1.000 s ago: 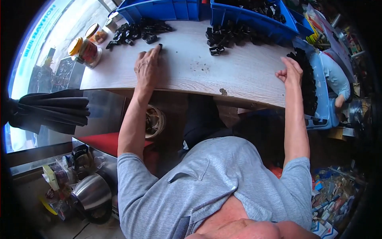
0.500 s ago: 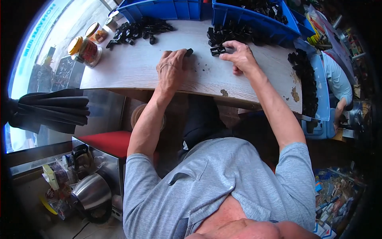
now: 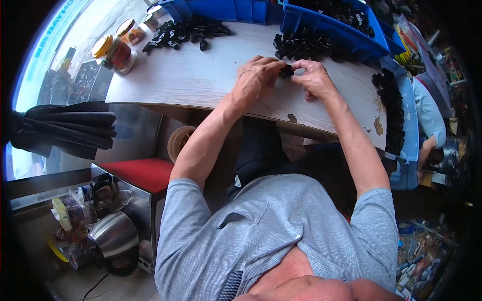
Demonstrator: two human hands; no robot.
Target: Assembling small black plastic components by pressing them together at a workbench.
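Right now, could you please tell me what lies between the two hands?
In the head view, a small black part is between the left hand and the right hand.

A head-worn fisheye is looking down from close above, taking in the grey shirt [image 3: 291,215] and tabletop [image 3: 196,72].

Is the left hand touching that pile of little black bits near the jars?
Apart. The head view shows it: a stretch of bare pale tabletop lies between the left hand and the pile of black bits.
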